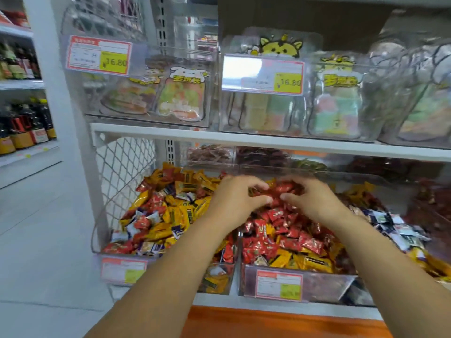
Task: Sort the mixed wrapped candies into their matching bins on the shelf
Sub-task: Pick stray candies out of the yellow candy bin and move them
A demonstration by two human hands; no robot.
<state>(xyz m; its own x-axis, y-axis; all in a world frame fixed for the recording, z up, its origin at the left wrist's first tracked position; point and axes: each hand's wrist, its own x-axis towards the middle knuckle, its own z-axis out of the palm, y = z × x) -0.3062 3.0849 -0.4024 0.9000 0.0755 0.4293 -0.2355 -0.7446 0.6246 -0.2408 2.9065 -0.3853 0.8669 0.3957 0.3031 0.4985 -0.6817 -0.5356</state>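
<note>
Two hands: the left hand [233,200] and the right hand [311,202] meet at the centre of the frame, with both forearms reaching up from the bottom edge.
Fingers: both sets are curled, and thumbs and fingertips clamp one bunch of red candies [280,189] from either side.
Held bunch: it sits just above the heap in the middle bin [329,286], at mid-frame.
Heap below: the wrappers are mostly red, with yellow ones along the front wall.
Lower left: the left bin [217,286] holds mixed yellow, red and white wrappers.
Lower right: blue-and-white candies [395,228] lie beside the red heap.
Labels: price tags [279,284] hang on the fronts of both bins, and their print is blurred.
Upper half: the shelf [244,137] carries clear boxes [292,113] of gummy packs.
Left edge: dark bottles [24,125] stand in rows.
</note>
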